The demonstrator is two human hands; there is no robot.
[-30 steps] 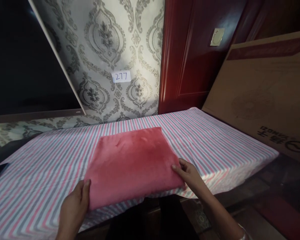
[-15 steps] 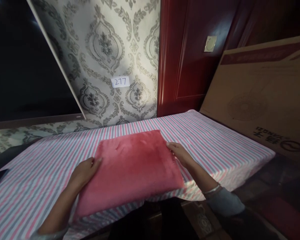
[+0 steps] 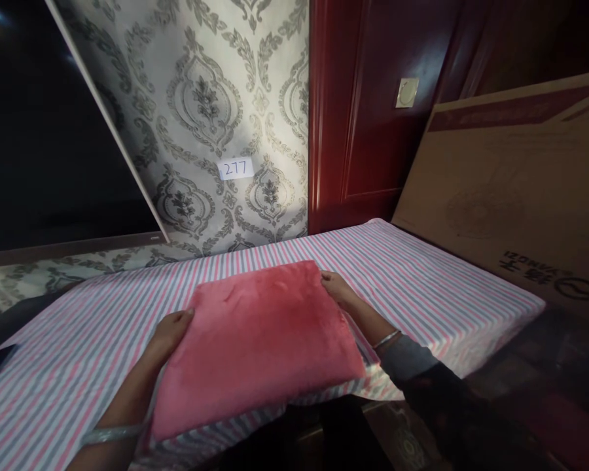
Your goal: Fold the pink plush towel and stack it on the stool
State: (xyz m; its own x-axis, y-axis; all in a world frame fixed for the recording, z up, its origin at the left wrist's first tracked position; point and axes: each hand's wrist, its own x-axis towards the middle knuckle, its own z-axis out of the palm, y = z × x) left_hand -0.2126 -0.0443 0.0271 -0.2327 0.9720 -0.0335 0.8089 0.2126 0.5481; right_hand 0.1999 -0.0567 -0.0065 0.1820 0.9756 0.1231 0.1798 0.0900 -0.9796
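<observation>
A flat, squarish pink-red plush pad lies on the striped tablecloth, its near edge by the front of the table. Whether it is a cushion or folded cloth I cannot tell. My left hand holds its left edge, thumb on top and fingers mostly hidden beneath. At the far right corner, my right hand pinches the edge between thumb and fingers. The right edge of the pad looks slightly rough and layered.
A large dark screen stands at the left, before a patterned wall with a paper marked 277. A big cardboard box leans at the right, near the red wooden panel.
My right hand has shifted slightly up and left along the pad's edge to its far corner. My left hand stays at the left edge. The view has tilted a little.
</observation>
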